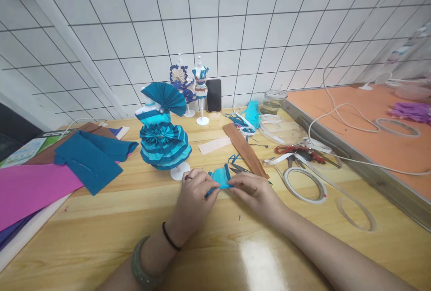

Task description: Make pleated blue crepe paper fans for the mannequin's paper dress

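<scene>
Between my two hands is a small piece of light blue crepe paper with darker teal edges. My left hand pinches its left end between thumb and fingers. At its right end, my right hand pinches the near edge in the same way. Just beyond the paper lie scissors, partly hidden behind the paper and my right hand. A mini dress form in a layered teal paper dress stands on a white base beyond my left hand, with a pleated fan at its shoulder.
Teal and pink sheets lie at left. Two smaller dress forms and a phone stand by the tiled wall. At right are a brown strip, a tape roll, loose tape and a lidded cup.
</scene>
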Available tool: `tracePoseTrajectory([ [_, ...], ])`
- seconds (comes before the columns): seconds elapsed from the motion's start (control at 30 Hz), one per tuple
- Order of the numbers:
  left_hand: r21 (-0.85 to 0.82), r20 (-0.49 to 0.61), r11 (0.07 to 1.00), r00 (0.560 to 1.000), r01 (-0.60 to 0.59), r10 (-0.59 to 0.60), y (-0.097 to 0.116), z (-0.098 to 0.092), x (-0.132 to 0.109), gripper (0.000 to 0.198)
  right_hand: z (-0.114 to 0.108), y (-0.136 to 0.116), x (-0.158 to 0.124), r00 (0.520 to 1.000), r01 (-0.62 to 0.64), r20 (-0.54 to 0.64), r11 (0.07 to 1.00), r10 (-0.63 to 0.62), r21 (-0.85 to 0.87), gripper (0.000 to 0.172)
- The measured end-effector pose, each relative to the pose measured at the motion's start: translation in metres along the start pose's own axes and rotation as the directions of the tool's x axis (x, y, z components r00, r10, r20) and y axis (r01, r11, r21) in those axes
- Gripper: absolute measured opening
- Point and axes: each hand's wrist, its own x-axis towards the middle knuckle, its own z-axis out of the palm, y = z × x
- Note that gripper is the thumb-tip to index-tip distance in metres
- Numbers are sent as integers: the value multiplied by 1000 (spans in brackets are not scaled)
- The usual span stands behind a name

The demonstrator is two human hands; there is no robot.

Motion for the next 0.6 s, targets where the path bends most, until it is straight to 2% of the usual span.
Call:
tracePoseTrajectory([
  [0.17,1,-20,1000,999,-31,31,0,1,-1,10,5,2,-2,1000,-18,15,1000,18,-22,26],
  [0.37,-13,-5,999,999,-40,40,3,-1,0,11,4,0,0,999,23,37,1000,-22,-17,15],
  [0.6,-64,6,998,1000,-10,10,-2,-2,2,9,-6,1,1,999,-7,36,1000,7,-15,15],
])
